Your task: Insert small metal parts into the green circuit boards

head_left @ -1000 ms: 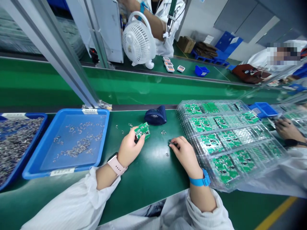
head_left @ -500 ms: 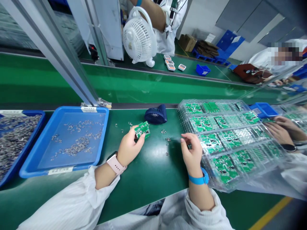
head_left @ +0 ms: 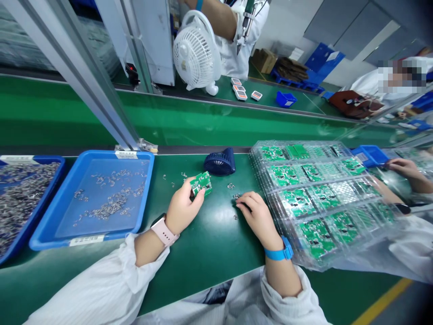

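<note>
Picking seemingly resumed.
Left hand (head_left: pixel 182 205): circuit board (head_left: pixel 202 183) held. Right hand (head_left: pixel 257 214): returned, narrowed, to four-o'clock metal parts (head_left: pixel 236 196); contents indiscernible.

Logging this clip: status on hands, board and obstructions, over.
Left hand holds green circuit board. Right hand at small metal parts; grip unclear. Navy fan just beyond board, blocking neither hand.

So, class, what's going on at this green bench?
The person's left hand holds a small green circuit board. The right hand has its fingertips at a cluster of tiny silvery metal parts on the green bench; whether it grips one is unclear. Beyond, a dark blue fan sits between a blue plastic tray of similar parts and a clear plastic tray of green boards.
</note>
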`<state>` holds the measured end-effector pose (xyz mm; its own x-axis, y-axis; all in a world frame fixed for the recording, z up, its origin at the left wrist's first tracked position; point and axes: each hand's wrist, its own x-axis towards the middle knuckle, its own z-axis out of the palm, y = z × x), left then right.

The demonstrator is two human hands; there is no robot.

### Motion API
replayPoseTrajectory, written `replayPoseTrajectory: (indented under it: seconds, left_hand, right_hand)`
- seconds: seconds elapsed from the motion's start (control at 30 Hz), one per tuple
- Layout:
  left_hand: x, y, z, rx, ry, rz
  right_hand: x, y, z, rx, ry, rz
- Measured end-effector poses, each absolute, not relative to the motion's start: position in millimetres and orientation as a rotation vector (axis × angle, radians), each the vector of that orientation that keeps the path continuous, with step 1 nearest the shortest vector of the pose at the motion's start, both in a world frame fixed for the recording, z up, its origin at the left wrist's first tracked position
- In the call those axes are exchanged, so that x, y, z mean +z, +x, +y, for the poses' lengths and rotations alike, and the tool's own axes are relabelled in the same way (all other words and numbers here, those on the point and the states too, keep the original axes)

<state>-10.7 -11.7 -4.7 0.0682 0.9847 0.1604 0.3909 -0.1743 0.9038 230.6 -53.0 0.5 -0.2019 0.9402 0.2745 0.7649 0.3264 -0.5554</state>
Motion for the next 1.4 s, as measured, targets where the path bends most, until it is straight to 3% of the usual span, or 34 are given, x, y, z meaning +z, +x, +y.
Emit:
replayPoseTrajectory:
  seconds: [0.3,0.67,0.9,1.4]
  left_hand:
    - [-1.2,-10.3,-11.6,1.124,1.700,1.343]
    - [-3.4,-8.5,-14.1,1.025,2.033,1.391]
    - [-0.5,-7.9,-15.2,1.000,2.136,1.404]
    - [-0.9,-7.4,-15.1,0.990,2.164,1.410]
  right_hand:
    - [83.1,181.2,-31.0,0.455,-1.291,-2.049]
    - [45.9,175.0,8.6,0.573,-1.177,-1.934]
    - [42.6,173.4,6.9,0.608,-1.341,-1.866]
    - [42.3,168.7,4.8,0.530,-1.243,-1.970]
